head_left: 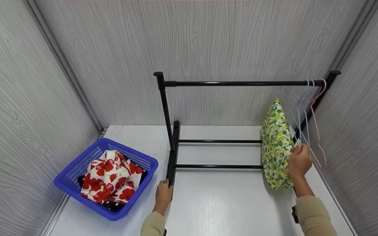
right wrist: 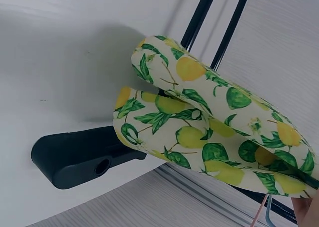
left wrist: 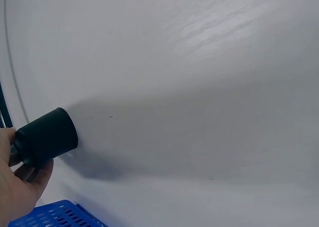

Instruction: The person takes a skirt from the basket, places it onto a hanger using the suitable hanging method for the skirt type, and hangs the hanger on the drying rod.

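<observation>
My left hand (head_left: 163,195) grips the front end of the left foot of a black clothes rack (head_left: 228,84). In the left wrist view, the fingers curl round the dark foot end (left wrist: 49,137). My right hand (head_left: 299,160) holds the right-hand edge of a white cloth printed with lemons and green leaves (head_left: 277,147), which hangs in folds near the rack's right end. Only part of that hand shows at the corner of the right wrist view; its fingertips are largely hidden. Pink and light blue hangers (head_left: 316,121) hang from the rail beside the right hand.
A blue perforated basket (head_left: 65,183) stands left of the rack, with a red-flowered white cloth (head_left: 110,173) and dark dotted fabric inside. Two lower bars (head_left: 220,166) join the rack's feet. Grey wood-grain panels (head_left: 208,39) enclose the white floor at the back and sides.
</observation>
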Demonstrator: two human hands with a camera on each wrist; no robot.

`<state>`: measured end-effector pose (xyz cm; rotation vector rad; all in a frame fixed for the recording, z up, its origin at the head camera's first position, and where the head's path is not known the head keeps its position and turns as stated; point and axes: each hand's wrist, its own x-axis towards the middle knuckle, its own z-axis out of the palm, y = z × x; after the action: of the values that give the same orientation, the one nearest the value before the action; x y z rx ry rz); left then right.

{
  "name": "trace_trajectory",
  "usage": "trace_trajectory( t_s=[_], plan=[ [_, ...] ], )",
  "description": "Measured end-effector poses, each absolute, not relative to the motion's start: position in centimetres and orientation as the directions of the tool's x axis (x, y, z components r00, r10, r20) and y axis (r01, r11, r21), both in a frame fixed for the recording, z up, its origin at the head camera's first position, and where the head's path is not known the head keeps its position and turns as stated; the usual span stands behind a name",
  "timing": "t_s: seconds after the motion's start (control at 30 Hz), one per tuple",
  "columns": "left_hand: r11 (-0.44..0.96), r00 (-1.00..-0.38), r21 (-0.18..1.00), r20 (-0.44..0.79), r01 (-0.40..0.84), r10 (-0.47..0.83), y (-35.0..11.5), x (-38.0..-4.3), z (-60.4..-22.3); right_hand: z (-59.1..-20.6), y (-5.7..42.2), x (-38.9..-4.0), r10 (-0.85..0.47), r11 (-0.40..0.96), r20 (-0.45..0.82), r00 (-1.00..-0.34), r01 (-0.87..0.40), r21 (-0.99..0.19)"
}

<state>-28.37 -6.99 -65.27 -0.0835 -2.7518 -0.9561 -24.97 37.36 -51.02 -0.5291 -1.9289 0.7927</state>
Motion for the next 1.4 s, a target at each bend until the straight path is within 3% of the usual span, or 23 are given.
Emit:
trace_trajectory(
  t_s=[0.27, 0.4, 0.77, 0.97, 1.03, 1.2, 1.4],
  plan=[
    [0.78, -0.975, 0.614, 0.221, 0.119, -0.025, -7.2, -28.2, -65.7, -50.9, 37.7, -24.4, 0.626, 0.685, 0.547, -0.555, 0.056, -0.727],
    [0.773, -0.979, 0.625, 0.204, 0.11, -0.025, -7.3, -28.1, -65.7, -51.5, 37.8, -23.8, 0.612, 0.674, 0.544, -0.574, 0.019, -0.738],
    [0.742, -0.969, 0.653, 0.247, 0.149, -0.023, -7.0, -28.2, -65.8, -57.2, 37.8, -19.8, 0.644, 0.652, 0.621, -0.447, -0.103, -0.751],
    [0.756, -0.958, 0.628, 0.286, 0.187, -0.001, -7.3, -28.7, -66.6, -59.6, 38.5, -18.0, 0.632, 0.673, 0.634, -0.446, -0.091, -0.734],
    [0.755, -0.963, 0.63, 0.271, 0.182, 0.006, -7.3, -28.4, -65.3, -60.2, 38.8, -17.6, 0.642, 0.67, 0.612, -0.462, -0.05, -0.741],
    [0.802, -0.927, 0.542, 0.373, 0.251, 0.038, -8.1, -28.1, -63.4, -61.6, 39.9, -16.8, 0.65, 0.674, 0.523, -0.551, 0.1, -0.732],
    [0.816, -0.809, 0.44, 0.585, 0.375, 0.056, -9.9, -28.4, -61.1, -63.5, 41.6, -15.5, 0.578, 0.755, 0.475, -0.664, 0.215, -0.619]
  ],
)
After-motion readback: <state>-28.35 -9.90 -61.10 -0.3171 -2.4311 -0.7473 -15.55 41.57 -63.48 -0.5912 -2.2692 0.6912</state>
